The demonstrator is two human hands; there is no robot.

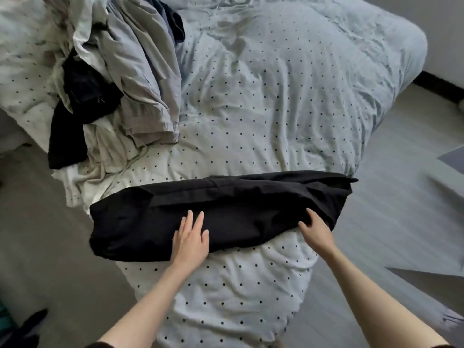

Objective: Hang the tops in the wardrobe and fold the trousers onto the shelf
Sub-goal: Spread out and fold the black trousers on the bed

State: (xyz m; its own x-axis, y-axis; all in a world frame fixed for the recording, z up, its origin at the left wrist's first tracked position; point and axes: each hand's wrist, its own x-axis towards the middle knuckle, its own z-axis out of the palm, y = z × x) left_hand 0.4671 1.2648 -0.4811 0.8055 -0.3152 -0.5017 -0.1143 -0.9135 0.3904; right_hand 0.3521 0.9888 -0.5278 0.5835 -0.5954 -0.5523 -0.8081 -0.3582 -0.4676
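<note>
A pair of black trousers lies folded lengthwise across the near part of the bed, running left to right. My left hand rests flat on the trousers near their middle, fingers straight. My right hand touches the trousers' near edge toward their right end, fingers spread and slightly bent. A heap of other clothes sits at the bed's upper left: grey garments, a black garment and pale crumpled cloth.
The bed is covered by a white duvet with black dots. Grey floor runs along the bed's right side and brown floor along its left. A dark skirting board lines the wall at the far right.
</note>
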